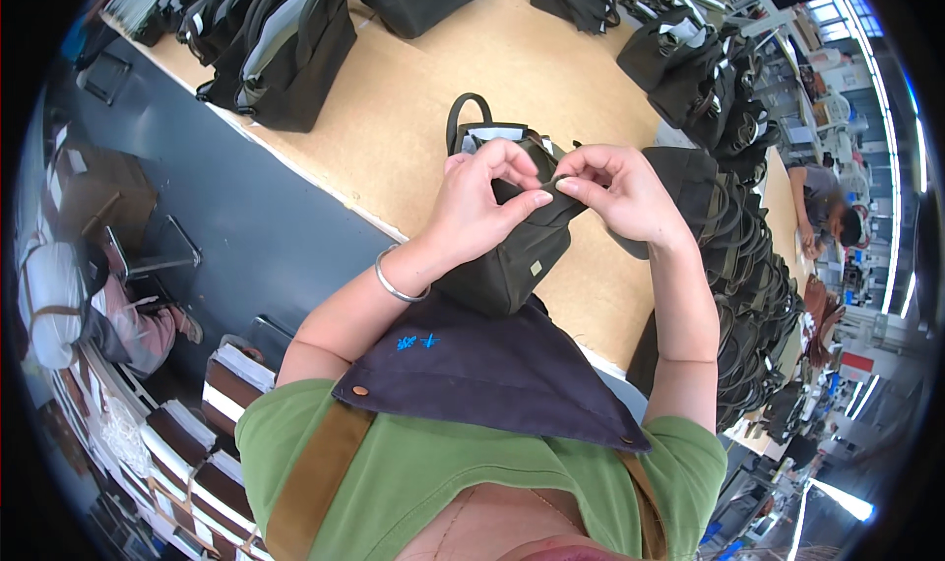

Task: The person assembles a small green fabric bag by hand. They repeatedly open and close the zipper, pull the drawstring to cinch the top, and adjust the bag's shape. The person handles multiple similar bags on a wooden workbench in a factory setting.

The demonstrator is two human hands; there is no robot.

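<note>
Bag (512, 266), dark with a looped handle (455, 118), sits at the near edge of the table (394, 138), just before the apron (472, 374). Over it, the left hand (482, 195) and right hand (620, 192) nearly meet, fingertips pinching a thin dark strip (551, 181). More bags (728, 266) crowd the right side.

Bright, even light covers the smooth tan worktop (404, 108). The boxy dark-olive fabric bag (517, 261) looks sharp, though its folds lose detail. Long white strip lights (896, 172) glare along the right, bowed by fisheye distortion; black swallows the corners.
</note>
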